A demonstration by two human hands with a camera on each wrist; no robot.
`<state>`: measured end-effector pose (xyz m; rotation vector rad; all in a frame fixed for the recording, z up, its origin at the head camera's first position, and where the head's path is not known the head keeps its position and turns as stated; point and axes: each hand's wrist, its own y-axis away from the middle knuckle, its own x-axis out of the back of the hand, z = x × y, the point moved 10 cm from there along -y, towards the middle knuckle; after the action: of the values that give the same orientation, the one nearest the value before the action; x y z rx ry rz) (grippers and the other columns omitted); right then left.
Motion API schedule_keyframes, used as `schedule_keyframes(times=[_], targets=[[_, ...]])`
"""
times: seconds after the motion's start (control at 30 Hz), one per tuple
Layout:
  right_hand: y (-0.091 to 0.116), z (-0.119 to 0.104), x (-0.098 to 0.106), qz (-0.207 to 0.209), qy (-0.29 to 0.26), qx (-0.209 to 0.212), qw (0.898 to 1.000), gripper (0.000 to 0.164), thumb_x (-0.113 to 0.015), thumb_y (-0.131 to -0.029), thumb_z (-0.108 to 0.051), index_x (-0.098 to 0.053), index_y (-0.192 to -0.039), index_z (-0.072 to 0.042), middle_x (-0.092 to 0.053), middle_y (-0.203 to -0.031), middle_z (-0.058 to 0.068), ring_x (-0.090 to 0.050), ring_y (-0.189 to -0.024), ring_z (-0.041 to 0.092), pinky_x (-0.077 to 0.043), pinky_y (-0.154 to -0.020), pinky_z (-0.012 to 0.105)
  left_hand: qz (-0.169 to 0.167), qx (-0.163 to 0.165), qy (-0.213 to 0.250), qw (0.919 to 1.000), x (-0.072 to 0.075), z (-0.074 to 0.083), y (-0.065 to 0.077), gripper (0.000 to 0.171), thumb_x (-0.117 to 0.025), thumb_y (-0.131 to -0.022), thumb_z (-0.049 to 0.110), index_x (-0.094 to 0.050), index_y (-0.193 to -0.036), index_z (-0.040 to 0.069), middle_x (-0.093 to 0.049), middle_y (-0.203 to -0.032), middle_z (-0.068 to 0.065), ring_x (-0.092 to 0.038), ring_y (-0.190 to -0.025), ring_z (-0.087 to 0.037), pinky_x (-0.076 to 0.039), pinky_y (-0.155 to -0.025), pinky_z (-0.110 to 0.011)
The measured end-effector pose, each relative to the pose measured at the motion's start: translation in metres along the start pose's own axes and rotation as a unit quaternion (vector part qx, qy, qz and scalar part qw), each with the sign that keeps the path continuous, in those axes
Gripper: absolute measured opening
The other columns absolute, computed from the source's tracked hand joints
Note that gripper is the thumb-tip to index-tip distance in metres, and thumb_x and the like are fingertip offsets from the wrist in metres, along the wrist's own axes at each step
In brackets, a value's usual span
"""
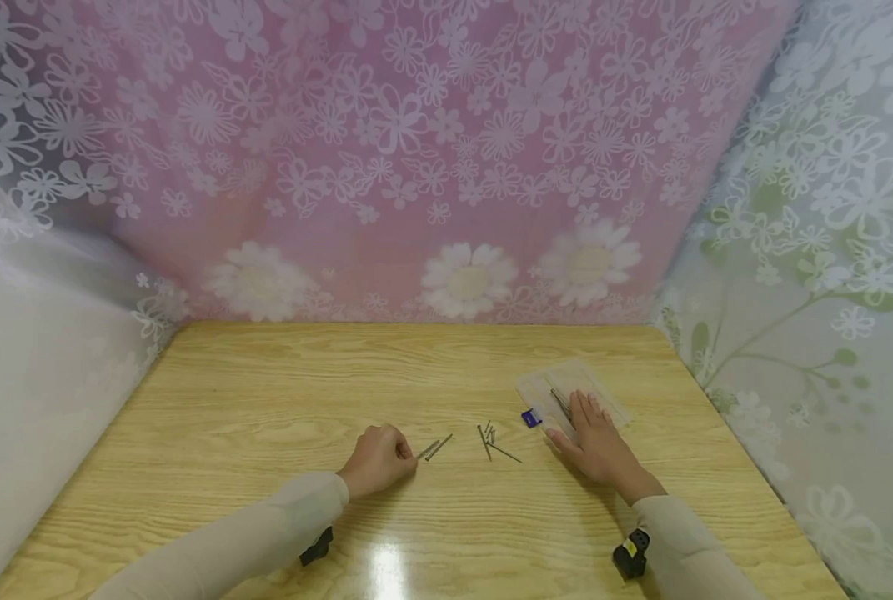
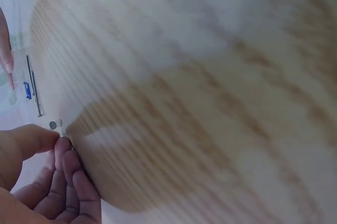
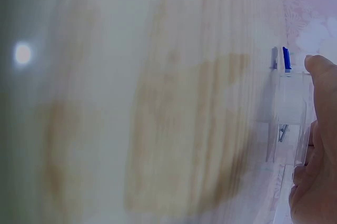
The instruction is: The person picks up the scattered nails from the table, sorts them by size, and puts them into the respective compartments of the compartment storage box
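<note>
My left hand [image 1: 378, 460] pinches at a thin nail between thumb and fingertips, low over the table. Right beside those fingertips lies another grey nail [image 1: 439, 447]. The left wrist view shows the thumb touching the forefinger, with a round nail head [image 2: 52, 125] just past them. A clear plastic compartment box [image 1: 566, 375] lies at the right, with some nails [image 1: 559, 402] inside and a blue latch [image 1: 531, 417] on its near left edge. Across this box rests my right hand [image 1: 596, 437], fingers extended over it and thumb along the near edge.
Between the hands, several loose nails [image 1: 489, 442] lie in a small scattered group on the wood-grain table [image 1: 303, 375]. Flowered cloth [image 1: 454, 167] hangs behind the table, and pale curtains border both sides. Each wrist carries a small black camera [image 1: 631, 554].
</note>
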<state>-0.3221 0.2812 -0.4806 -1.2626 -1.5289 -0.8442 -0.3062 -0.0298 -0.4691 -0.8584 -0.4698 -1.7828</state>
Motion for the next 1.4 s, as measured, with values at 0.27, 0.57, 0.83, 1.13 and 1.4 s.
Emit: schedule_keyframes(times=[0.27, 0.57, 0.83, 1.13, 1.4], targets=[[0.0, -0.001, -0.001, -0.001, 0.0, 0.0, 1.0, 0.087, -0.042, -0.098, -0.055, -0.013, -0.149, 0.01, -0.012, -0.154, 0.031, -0.009, -0.141, 0.049, -0.011, -0.11, 0.063, 0.024, 0.002, 0.025, 0.9994, 0.007, -0.002, -0.005, 0.011, -0.07, -0.083, 0.007, -0.071, -0.072, 0.006, -0.065, -0.067, 0.002, -0.051, -0.053, -0.006, -0.045, -0.052, -0.021], [0.0, 0.0, -0.001, -0.004, -0.006, -0.005, 1.0, 0.087, -0.041, -0.098, -0.055, -0.013, -0.149, 0.01, -0.011, -0.155, 0.029, -0.008, -0.142, 0.048, -0.009, -0.111, 0.062, 0.026, -0.016, 0.044, 0.9986, 0.009, 0.01, -0.024, 0.008, -0.068, -0.087, 0.005, -0.071, -0.08, 0.004, -0.066, -0.072, 0.0, -0.056, -0.06, -0.006, -0.048, -0.055, -0.02], [-0.001, 0.004, -0.005, -0.007, -0.009, -0.007, 1.0, 0.088, -0.041, -0.098, -0.056, -0.011, -0.149, 0.009, -0.01, -0.156, 0.029, -0.007, -0.142, 0.047, -0.009, -0.111, 0.062, 0.051, -0.024, 0.06, 0.9966, 0.013, 0.028, -0.044, 0.007, -0.069, -0.088, 0.008, -0.072, -0.085, 0.003, -0.069, -0.077, -0.003, -0.061, -0.065, -0.008, -0.05, -0.058, -0.02], [-0.003, 0.003, -0.001, 0.003, -0.005, 0.002, 1.0, 0.087, -0.042, -0.098, -0.054, -0.012, -0.149, 0.011, -0.011, -0.154, 0.031, -0.008, -0.141, 0.049, -0.01, -0.11, 0.063, 0.086, -0.032, 0.082, 0.9924, 0.009, 0.051, -0.067, 0.01, -0.07, -0.089, 0.013, -0.074, -0.089, 0.005, -0.071, -0.082, -0.005, -0.065, -0.071, -0.013, -0.052, -0.063, -0.023], [-0.003, 0.004, -0.005, -0.005, -0.005, -0.003, 1.0, 0.088, -0.042, -0.098, -0.055, -0.011, -0.149, 0.01, -0.01, -0.155, 0.03, -0.007, -0.142, 0.048, -0.009, -0.111, 0.063, 0.089, 0.002, 0.143, 0.9857, -0.011, 0.066, -0.088, 0.011, -0.069, -0.09, 0.013, -0.075, -0.094, 0.005, -0.072, -0.088, -0.005, -0.065, -0.077, -0.015, -0.052, -0.068, -0.027]])
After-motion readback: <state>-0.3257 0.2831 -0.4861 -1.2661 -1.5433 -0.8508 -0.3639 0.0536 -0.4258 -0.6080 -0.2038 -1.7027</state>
